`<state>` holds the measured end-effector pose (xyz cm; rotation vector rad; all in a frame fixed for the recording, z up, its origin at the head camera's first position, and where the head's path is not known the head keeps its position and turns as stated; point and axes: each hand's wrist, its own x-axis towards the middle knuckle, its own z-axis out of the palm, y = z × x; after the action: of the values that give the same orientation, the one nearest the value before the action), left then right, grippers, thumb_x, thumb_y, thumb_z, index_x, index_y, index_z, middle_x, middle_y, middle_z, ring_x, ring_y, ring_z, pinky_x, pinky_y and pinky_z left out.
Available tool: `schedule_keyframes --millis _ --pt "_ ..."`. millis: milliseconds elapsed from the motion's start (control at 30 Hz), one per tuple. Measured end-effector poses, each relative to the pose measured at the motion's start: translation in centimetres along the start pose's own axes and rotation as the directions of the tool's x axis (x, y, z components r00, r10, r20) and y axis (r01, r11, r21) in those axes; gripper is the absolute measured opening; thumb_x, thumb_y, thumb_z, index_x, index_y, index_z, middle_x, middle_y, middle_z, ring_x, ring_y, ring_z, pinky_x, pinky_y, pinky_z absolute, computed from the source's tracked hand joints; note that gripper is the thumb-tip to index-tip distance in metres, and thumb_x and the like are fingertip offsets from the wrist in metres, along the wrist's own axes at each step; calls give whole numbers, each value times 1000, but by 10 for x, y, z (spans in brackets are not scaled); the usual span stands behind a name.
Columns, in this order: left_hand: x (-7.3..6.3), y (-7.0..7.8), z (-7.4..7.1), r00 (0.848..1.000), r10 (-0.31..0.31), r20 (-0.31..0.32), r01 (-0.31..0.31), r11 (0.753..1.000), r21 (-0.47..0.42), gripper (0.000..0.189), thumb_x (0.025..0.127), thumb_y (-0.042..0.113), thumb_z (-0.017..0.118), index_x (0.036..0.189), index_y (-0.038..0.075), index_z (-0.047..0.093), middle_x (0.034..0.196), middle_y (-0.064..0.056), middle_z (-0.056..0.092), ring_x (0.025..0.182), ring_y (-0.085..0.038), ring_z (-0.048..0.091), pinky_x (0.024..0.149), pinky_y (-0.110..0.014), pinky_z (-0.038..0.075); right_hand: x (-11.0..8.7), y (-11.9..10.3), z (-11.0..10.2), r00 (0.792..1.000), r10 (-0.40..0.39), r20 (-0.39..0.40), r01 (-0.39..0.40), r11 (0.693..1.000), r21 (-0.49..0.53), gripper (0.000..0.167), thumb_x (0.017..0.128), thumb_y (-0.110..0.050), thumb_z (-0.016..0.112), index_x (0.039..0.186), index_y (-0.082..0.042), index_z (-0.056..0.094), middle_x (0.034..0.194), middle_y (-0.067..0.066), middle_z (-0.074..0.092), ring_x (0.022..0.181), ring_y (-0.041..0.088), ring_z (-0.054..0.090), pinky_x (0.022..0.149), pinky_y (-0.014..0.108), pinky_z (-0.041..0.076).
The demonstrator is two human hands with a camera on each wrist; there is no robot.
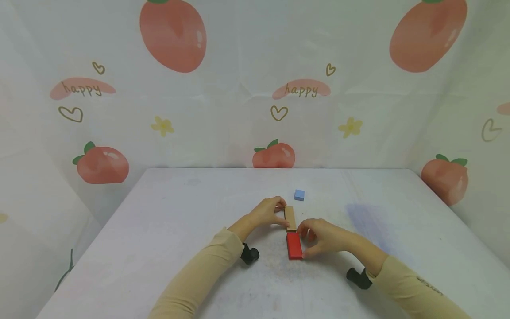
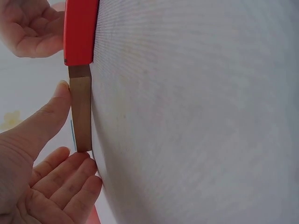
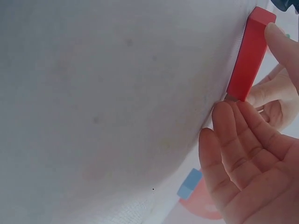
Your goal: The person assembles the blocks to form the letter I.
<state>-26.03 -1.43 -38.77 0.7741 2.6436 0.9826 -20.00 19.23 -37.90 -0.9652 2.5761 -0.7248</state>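
Note:
A plain wooden block (image 1: pixel 291 218) lies lengthwise on the table, just beyond a red block (image 1: pixel 294 246); their short ends nearly meet. From the left side, my left hand (image 1: pixel 268 212) holds the wooden block by its ends, thumb (image 2: pixel 61 95) at the near end and fingertips at the far end. My right hand (image 1: pixel 327 237) spans the red block from the right, its thumb (image 3: pixel 280 39) at the near end and fingertips by the far end. In the right wrist view the right fingers hide most of the wooden block.
Beyond the wooden block a small blue block (image 1: pixel 299 195) rests on the white table (image 1: pixel 199 195). A bluish stain (image 1: pixel 368 226) marks the tabletop at right. A fruit-printed cloth (image 1: pixel 231 88) hangs behind the table's back edge. Black wrist devices (image 1: pixel 250 254) sit under both forearms.

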Motion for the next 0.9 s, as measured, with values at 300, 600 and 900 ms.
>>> schedule_keyframes --millis 300,600,900 --pt "0 -1 0 1000 2 -3 -2 1000 -3 53 73 20 80 115 1 54 118 -15 61 113 -25 61 101 -33 46 1 -1 -1 1000 7 0 -7 1000 13 49 72 -29 79 107 -3 57 93 1 61 80 7 54 71 20 50" --pt "-1 1 0 1000 -25 11 25 1000 -6 54 73 21 80 116 2 54 119 -14 61 114 -26 60 101 -34 46 2 -2 -1 1000 21 4 -21 1000 17 48 72 -30 79 107 -3 57 93 0 61 80 7 55 70 19 50" --pt "-1 1 -1 1000 -19 5 19 1000 -8 54 73 20 80 116 1 54 119 -14 61 114 -26 60 102 -34 45 3 -2 -2 1000 18 -3 -18 1000 15 47 72 -27 78 106 -2 58 92 1 62 78 7 55 70 19 51"
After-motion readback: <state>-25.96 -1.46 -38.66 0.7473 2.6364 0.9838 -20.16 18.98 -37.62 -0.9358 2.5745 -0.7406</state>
